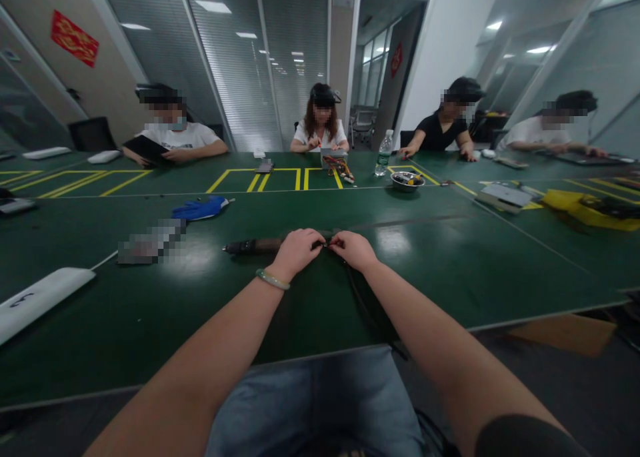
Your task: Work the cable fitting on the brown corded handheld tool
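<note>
Far left, a white foam pad (37, 303) sits on the green surface (150, 330), a pixelated, unreadable object (153, 241) just past it and a blue glove (200, 208) lying beyond that. Moving across, here's the soldering iron (260, 245), flat on the surface just in front of the person, tip pointing left, its brown grip running in behind the left hand (297, 253), a pale green bangle (273, 279) on that wrist. Both hands are right together at centre, fingertips pinched on a black cord (360, 297) that trails down over the near edge, with the right hand (355, 250) closing in from its side. Further out, a seated co-worker (320, 120) faces us behind a metal box trailing coloured wires (334, 163); then a water bottle (384, 153), a steel bowl (407, 181), and, far right, a yellow bag (585, 210).
</note>
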The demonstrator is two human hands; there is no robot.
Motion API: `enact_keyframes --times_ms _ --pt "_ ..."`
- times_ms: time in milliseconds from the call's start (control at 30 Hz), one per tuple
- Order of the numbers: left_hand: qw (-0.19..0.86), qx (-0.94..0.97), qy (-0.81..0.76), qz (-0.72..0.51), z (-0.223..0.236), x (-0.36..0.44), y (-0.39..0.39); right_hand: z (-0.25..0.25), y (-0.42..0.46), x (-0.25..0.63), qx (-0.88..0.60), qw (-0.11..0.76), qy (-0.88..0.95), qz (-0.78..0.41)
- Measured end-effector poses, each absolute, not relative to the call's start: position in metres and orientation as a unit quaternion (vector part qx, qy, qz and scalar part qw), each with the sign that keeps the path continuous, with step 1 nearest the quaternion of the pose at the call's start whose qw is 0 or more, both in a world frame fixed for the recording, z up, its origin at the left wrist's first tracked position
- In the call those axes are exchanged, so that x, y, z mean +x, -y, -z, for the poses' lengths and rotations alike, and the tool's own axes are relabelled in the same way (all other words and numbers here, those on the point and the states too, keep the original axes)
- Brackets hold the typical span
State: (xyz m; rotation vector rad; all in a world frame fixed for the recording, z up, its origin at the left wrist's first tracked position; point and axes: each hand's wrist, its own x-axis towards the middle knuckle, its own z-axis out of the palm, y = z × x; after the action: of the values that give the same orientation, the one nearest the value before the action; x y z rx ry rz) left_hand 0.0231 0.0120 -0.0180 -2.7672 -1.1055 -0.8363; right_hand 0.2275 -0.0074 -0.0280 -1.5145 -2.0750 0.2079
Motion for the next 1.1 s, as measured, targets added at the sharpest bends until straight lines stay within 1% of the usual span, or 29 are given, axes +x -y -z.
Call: enact_keyframes --times_ms 367,867,1100 --pt "0.029 -0.894 0.359 0.265 0.019 0.023 -0.008 0.026 0.011 0.228 -0.579 0.273 0.767 -0.055" --pt "0.024 -0.888 0.378 0.261 0.017 0.024 -0.012 0.024 -0.006 0.226 -0.534 0.251 0.805 -0.062" --pt "-0.004 -0.886 0.390 0.250 0.016 0.023 -0.017 0.024 -0.009 0.231 -0.536 0.276 0.781 -0.162"
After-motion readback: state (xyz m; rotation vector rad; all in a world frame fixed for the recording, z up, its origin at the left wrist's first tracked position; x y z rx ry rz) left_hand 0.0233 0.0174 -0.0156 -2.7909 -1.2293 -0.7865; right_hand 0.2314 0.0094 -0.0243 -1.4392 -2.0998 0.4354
